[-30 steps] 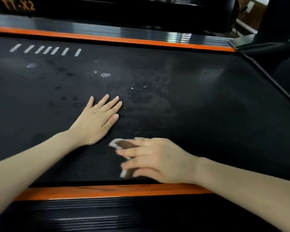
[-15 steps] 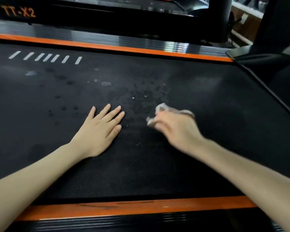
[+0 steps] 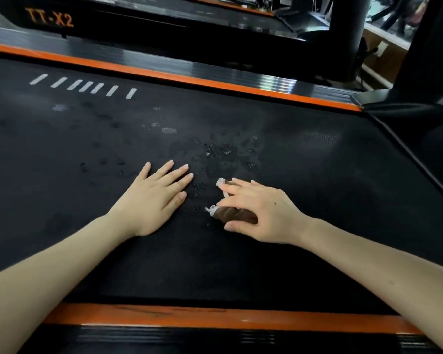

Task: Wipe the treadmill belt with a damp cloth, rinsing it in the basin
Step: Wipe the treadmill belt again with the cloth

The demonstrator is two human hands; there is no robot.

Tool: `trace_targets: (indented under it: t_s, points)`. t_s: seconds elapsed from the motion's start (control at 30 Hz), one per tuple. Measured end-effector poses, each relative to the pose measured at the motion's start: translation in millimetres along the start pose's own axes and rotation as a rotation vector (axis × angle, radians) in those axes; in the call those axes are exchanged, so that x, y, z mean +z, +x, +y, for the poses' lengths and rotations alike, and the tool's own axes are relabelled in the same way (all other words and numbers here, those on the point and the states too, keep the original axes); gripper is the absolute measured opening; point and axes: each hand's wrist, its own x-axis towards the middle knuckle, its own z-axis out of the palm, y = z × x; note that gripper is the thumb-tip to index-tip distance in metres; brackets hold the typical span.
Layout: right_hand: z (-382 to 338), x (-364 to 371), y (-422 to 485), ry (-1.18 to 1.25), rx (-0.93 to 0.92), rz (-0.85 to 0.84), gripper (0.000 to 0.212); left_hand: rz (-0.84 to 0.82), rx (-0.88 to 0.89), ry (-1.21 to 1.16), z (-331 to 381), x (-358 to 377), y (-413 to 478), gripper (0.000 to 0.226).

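The black treadmill belt (image 3: 304,175) fills the view, with wet patches and pale smears near its middle. My left hand (image 3: 156,198) lies flat on the belt, fingers straight and spread. Just to its right, my right hand (image 3: 261,213) holds a small brown cloth with a white edge (image 3: 234,215) against the belt; the thumb curls under the cloth and the fingers reach over it. Most of the cloth is hidden beneath the palm.
Orange side rails run along the near edge (image 3: 189,319) and the far edge (image 3: 189,77) of the belt. A black upright and its base (image 3: 407,103) stand at the far right. Another treadmill marked TT-X2 (image 3: 49,19) sits behind. No basin is visible.
My right hand swept the cloth from the near edge up to the belt's middle, then came back toward me and a little right. The left hand stayed flat in place.
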Motion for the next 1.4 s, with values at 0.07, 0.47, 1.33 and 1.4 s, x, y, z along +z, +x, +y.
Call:
trace_targets:
  t_s: [0.07,0.47,1.33,1.4]
  points:
    - [1.4,-2.5,-2.1,-0.004,-0.043,-0.022,0.049,0.000,-0.020,-0.027,0.9,-2.0,0.1,0.081]
    - [95.2,-11.2,57.7,-0.084,0.378,0.267,0.025,-0.056,-0.263,0.071,20.3,-3.3,4.8,0.091]
    - [69.8,-5.2,47.1,-0.161,0.499,0.440,0.022,-0.071,-0.212,0.060,-46.8,-25.5,159.0,0.056]
    - [29.0,4.6,34.6,-0.125,0.346,0.404,0.026,-0.093,-0.205,0.054,-48.2,-17.2,158.6,0.057]
